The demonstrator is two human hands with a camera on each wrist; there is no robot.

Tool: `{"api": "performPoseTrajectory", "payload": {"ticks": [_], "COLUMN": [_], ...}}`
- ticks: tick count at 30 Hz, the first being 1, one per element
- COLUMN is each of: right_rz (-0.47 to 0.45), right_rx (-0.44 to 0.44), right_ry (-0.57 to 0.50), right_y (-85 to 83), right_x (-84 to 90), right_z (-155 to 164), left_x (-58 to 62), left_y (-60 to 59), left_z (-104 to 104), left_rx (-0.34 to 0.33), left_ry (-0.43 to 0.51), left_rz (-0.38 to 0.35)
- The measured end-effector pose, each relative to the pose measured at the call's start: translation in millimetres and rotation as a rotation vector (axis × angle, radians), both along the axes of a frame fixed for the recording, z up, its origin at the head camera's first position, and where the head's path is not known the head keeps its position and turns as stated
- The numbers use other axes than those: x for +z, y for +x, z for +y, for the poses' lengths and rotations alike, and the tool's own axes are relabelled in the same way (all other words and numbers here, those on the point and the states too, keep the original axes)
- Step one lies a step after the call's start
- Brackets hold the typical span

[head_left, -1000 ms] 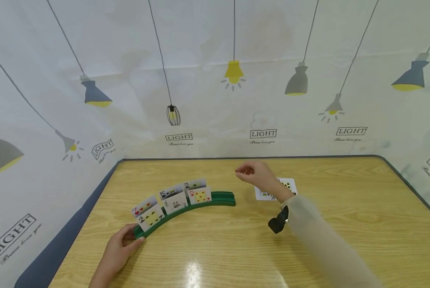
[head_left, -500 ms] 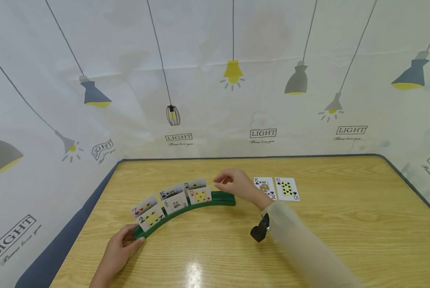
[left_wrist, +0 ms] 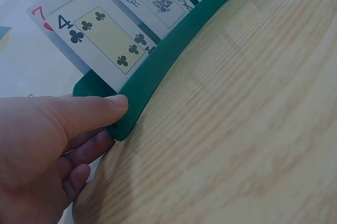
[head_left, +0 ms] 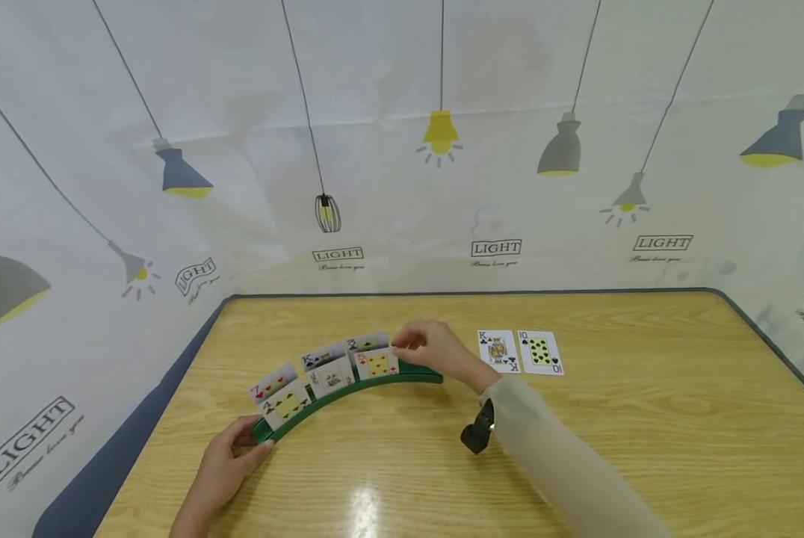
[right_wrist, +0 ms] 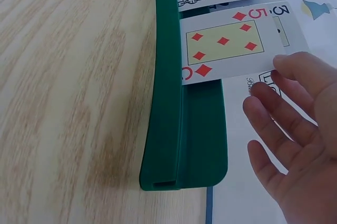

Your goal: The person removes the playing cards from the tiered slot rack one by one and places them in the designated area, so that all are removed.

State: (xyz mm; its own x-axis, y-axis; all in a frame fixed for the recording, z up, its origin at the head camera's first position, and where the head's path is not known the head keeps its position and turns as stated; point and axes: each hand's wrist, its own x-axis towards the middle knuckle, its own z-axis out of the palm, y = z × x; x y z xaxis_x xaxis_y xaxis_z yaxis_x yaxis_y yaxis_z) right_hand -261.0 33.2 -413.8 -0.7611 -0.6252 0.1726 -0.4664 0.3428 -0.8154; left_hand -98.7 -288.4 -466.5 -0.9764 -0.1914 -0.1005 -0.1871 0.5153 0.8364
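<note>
A curved green card holder (head_left: 375, 382) stands on the table, bearing two rows of upright playing cards. My left hand (head_left: 222, 463) grips its near left end, thumb (left_wrist: 113, 109) on the front face and fingers behind. Front cards are the four of clubs (left_wrist: 105, 39), a joker (head_left: 332, 377) and the five of diamonds (right_wrist: 226, 42). Behind them show a seven of hearts (head_left: 272, 385), a king (head_left: 321, 356) and a three (head_left: 368, 342). At the right, my right hand (head_left: 442, 351) pinches the upper corner of the five of diamonds, thumb in front; the index fingertip is partly hidden.
Flat on the table right of the holder lie a king of clubs (head_left: 498, 351) and a ten of spades (head_left: 540, 353), face up. A pale wall sheet (head_left: 402, 187) printed with lamps rises behind the wooden table (head_left: 388, 478).
My right hand has come left from beside the king and ten to the five of diamonds and taken its corner. My left hand has stayed on the holder.
</note>
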Motion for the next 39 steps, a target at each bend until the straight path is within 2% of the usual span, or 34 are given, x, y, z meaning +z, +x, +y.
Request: {"api": "performPoseTrajectory", "payload": {"ticks": [7, 13, 16, 26, 39], "right_rz": [-0.044, -0.022, -0.022, -0.030, 0.001], "right_rx": [-0.002, -0.015, -0.010, -0.032, -0.090], "right_ry": [-0.015, -0.008, -0.019, -0.002, 0.009], "right_y": [20.3, 5.6, 2.8, 4.1, 6.3], "right_x": [26.2, 4.0, -0.2, 0.8, 6.8], "right_z": [-3, -4, -4, -1, 5], "left_x": [1.4, 1.0, 0.8, 0.7, -2.5], "left_y": [0.1, -0.2, -0.2, 0.0, -1.3], "left_z": [1, 2, 2, 1, 1], "left_rx": [0.001, 0.004, 0.006, 0.008, 0.005], "left_ry": [0.006, 0.012, 0.014, 0.008, -0.009], "left_rz": [0.005, 0.000, -0.003, -0.015, 0.010]}}
